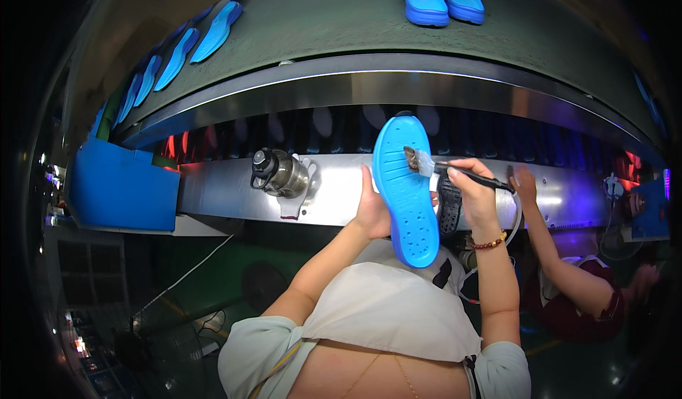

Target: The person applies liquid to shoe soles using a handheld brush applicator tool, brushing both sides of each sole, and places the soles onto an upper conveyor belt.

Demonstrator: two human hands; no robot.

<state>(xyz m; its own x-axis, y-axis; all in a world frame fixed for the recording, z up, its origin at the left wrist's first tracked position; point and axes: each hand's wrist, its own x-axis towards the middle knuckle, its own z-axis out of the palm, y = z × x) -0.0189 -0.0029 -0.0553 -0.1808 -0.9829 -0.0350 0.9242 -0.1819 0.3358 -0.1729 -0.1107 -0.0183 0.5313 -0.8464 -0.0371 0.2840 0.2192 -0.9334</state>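
My left hand (373, 211) is closed on the edge of a bright blue shoe sole (406, 207), held tilted over the steel ledge with its grooved, dimpled face showing. In my right hand (477, 194) is a brush (465, 172) with a black handle and a pale tube running from its rear end. The brush's dark bristles touch the upper part of the sole's face. A black sole (450, 204) with holes shows between the blue sole and my right hand, partly hidden by both.
A dark-lidded bottle (280, 173) stands on a glove on the steel ledge (334, 186). Beyond lies a green conveyor belt (320, 26) carrying a pair of blue soles (440, 0) and several more at left. A blue box (124, 189) sits left. A co-worker's hand (523, 186) is close at right.
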